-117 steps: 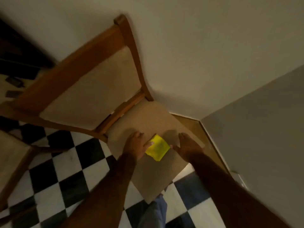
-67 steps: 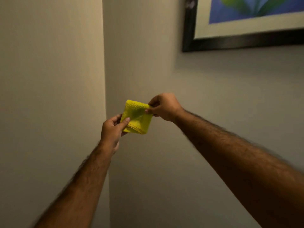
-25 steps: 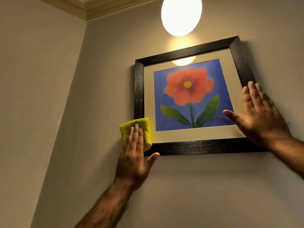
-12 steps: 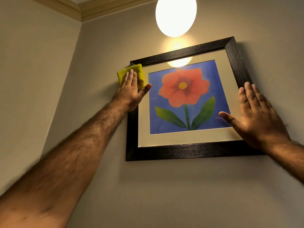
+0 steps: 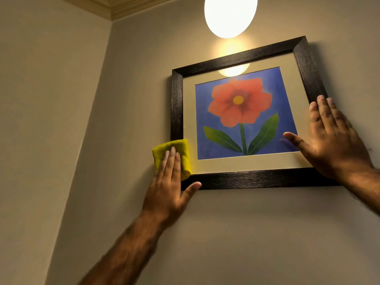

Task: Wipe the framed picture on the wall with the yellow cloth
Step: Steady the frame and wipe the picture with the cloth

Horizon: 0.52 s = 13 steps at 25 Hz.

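Note:
A framed picture [image 5: 236, 179] with a dark wood frame hangs on the wall; it shows a red flower with green leaves on blue. My left hand [image 5: 168, 186] presses the folded yellow cloth [image 5: 183, 153] flat against the frame's lower left corner, fingers stretched over the cloth. My right hand [image 5: 335, 145] lies flat with spread fingers on the frame's lower right corner, its thumb reaching onto the glass. The cloth covers the corner of the frame beneath it.
A round wall lamp [image 5: 230, 15] glows just above the picture and reflects in the glass. A room corner [image 5: 98, 99] runs down to the left of the frame, with cornice moulding at the ceiling.
My left hand has slid the cloth down the frame's left side from the top left corner to the bottom left corner. My right hand has stayed on the right corner.

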Available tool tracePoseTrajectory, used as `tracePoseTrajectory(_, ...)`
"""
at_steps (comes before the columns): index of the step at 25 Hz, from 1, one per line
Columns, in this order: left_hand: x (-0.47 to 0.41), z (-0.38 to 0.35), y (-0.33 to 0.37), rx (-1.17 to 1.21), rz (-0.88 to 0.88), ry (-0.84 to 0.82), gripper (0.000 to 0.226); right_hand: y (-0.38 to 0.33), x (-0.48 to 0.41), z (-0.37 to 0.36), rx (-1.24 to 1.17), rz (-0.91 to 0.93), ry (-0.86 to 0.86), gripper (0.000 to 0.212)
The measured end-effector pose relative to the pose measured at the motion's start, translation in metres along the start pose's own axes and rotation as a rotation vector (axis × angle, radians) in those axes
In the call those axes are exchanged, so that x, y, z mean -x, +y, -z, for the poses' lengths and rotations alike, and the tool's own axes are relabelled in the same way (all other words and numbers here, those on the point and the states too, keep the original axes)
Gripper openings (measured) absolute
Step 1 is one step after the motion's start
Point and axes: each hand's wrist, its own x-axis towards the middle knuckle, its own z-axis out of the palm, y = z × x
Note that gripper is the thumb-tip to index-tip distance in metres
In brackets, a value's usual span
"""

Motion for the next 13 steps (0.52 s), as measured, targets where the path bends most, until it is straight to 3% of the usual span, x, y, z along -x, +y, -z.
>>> tracePoseTrajectory(5, 0.011, 0.003, 0.004, -0.060, 0.019, -0.026, 0.101, -0.001, 0.000, 0.001, -0.007, -0.003, 0.003, 0.108)
tracePoseTrajectory(13, -0.157, 0.037, -0.005, 0.004, 0.127, -0.018, 0.118, 0.002, 0.000, -0.002, 0.002, 0.006, 0.018, 0.108)
